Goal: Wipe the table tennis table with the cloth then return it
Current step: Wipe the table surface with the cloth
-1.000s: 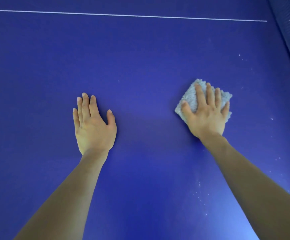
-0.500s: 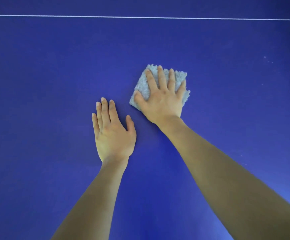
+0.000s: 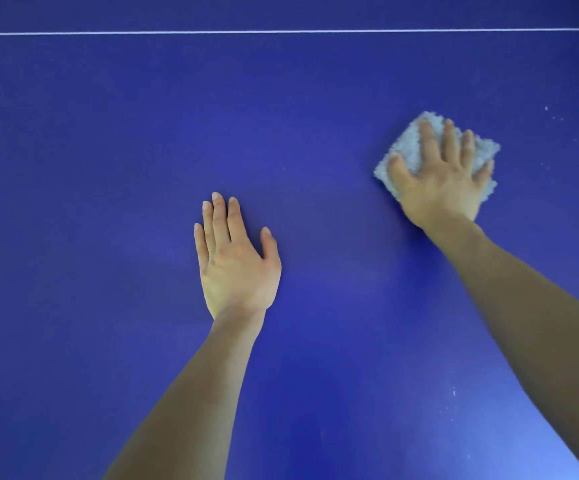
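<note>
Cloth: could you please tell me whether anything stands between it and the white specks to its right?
Nothing visible does: only bare table separates the cloth, pressed under the right hand, from the specks; the left hand rests elsewhere.

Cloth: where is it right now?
Head view, right side: the cloth lies flat on the table under the right hand, which presses on it. The left hand rests apart to its left, and the white line lies beyond.

Right grip (image 3: 444,181) blurred, covers middle of cloth (image 3: 404,148). Left forearm (image 3: 194,393) cut at bottom edge, right forearm (image 3: 540,323) at bottom-right corner. Specks (image 3: 546,108) right of cloth too small to identify.
</note>
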